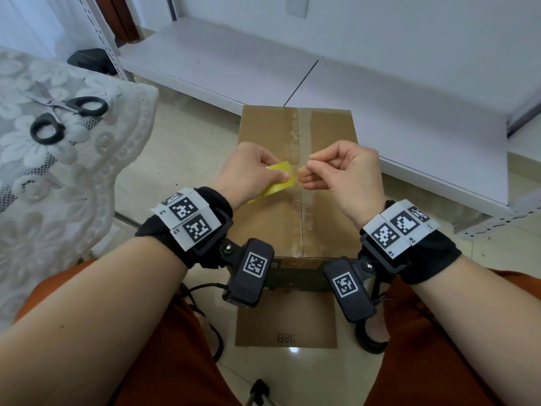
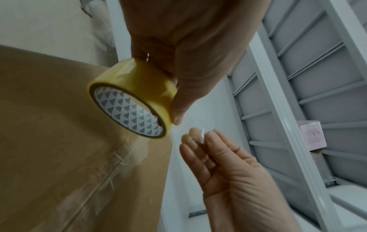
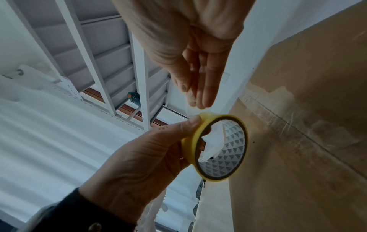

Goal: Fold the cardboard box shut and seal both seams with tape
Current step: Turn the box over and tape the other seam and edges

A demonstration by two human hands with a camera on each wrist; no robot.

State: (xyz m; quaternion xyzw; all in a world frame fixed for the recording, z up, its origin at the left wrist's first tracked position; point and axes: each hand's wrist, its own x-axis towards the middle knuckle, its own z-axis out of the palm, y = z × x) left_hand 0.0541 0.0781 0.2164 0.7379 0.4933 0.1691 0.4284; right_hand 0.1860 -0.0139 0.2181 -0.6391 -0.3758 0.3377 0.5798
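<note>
The tape roll (image 1: 278,178), light and stiff, hangs just above the closed cardboard box (image 1: 272,230), gripped round its rim by the left hand (image 1: 248,171). The right hand (image 1: 342,171) pinches the thin, clingy free end; it is best kept taut. Scissors (image 1: 63,112) lie well left of the box on a lace-covered surface (image 1: 96,159); nothing blocks the seam.

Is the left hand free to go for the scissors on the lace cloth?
Probably not yet. The left hand holds the tape roll, so its grip is taken. The scissors lie uncovered on its side; the path looks clear.
</note>
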